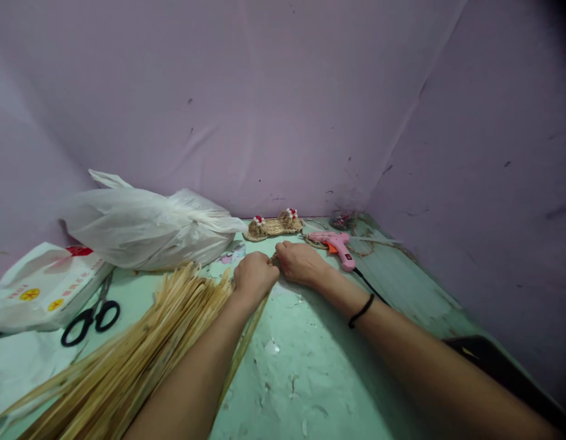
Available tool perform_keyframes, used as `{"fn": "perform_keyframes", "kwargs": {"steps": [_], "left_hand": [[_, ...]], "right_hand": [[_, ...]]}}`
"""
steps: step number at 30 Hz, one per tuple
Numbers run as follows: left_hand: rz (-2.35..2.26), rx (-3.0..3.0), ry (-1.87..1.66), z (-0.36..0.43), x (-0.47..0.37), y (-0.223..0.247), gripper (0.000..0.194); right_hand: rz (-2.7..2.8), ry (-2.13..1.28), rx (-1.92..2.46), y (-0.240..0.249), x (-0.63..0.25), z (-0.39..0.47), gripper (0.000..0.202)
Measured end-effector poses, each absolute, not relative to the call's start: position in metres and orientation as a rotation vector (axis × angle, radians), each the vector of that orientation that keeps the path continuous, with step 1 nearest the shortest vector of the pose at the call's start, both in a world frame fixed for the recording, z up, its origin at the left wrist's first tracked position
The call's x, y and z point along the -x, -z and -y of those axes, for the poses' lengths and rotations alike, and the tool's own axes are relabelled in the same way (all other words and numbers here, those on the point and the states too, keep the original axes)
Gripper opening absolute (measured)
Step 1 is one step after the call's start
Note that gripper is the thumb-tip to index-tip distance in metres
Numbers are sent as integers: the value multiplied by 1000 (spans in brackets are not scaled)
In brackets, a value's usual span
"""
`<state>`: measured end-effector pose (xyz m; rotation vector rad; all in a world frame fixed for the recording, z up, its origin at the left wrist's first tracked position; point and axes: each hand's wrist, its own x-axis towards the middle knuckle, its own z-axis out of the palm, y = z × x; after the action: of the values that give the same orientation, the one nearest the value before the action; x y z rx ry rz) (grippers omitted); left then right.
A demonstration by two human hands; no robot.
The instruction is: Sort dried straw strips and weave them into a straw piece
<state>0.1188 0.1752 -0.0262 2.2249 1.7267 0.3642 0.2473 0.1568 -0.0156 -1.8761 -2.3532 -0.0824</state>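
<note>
My left hand [255, 276] and my right hand [297, 261] meet over the middle of the table, both with fingers closed. Between them they grip a strip of dried plant fibre [246, 342], which trails from under the left hand toward me along the forearm. The short piece between the fingertips is mostly hidden. Left of my left arm lies a thick bundle of the same straw-coloured strips [140, 348]. Just beyond my hands sits a pair of woven straw slippers [274, 227] with red and white beads on top.
A pink glue gun [338, 244] with a black cord lies right of my hands. At left are black-handled scissors [91, 318], a printed tissue pack [49, 284] and a knotted white plastic bag [150, 226]. Purple walls bound the green table [319, 366] at the back and right.
</note>
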Motion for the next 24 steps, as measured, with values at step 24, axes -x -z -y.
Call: {"fn": "perform_keyframes", "kwargs": {"steps": [24], "left_hand": [[-1730, -2401, -199, -157, -122, 19, 29]], "right_hand": [[2325, -260, 1777, 8, -276, -192, 19]]}}
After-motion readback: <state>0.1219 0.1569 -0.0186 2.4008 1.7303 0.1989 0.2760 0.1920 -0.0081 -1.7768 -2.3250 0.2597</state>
